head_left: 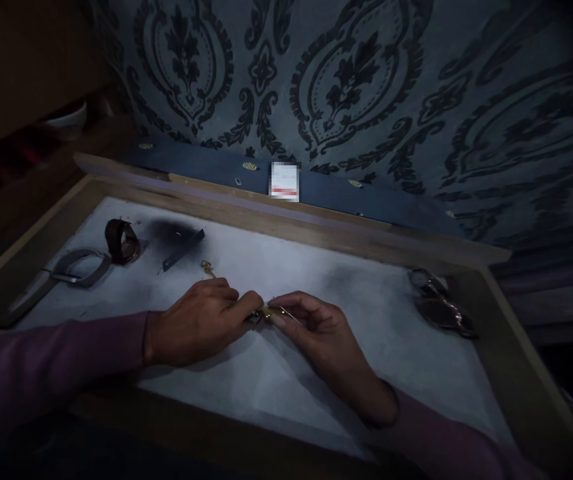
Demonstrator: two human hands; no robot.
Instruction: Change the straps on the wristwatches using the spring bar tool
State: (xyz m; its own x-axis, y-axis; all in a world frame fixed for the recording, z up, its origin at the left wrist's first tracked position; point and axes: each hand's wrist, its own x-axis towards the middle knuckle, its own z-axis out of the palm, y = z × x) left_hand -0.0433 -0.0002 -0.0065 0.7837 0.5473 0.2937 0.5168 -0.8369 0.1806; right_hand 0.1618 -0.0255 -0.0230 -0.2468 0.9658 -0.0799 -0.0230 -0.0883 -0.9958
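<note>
Near the middle of the tray-like surface, my two hands meet at a small gold-coloured metal piece [267,313], its exact kind too small and dim to make out. My left hand [206,320] is closed, with thumb and curled fingers gripping the piece's left end, where something dark also shows. From the other side my right hand [324,330] pinches the piece between thumb and fingertips. A thin shiny edge runs along the right fingers. Just beyond my left knuckles lies a small gold-coloured item [207,268], partly hidden by the hand.
A raised wooden rim [291,220] surrounds the pale surface [366,373]. At left are a coiled brown strap [115,241], a grey looped strap [84,267] and a dark flat strip [183,251]. Sunglasses [441,310] lie at right. A blurred white card [284,181] stands behind the rim.
</note>
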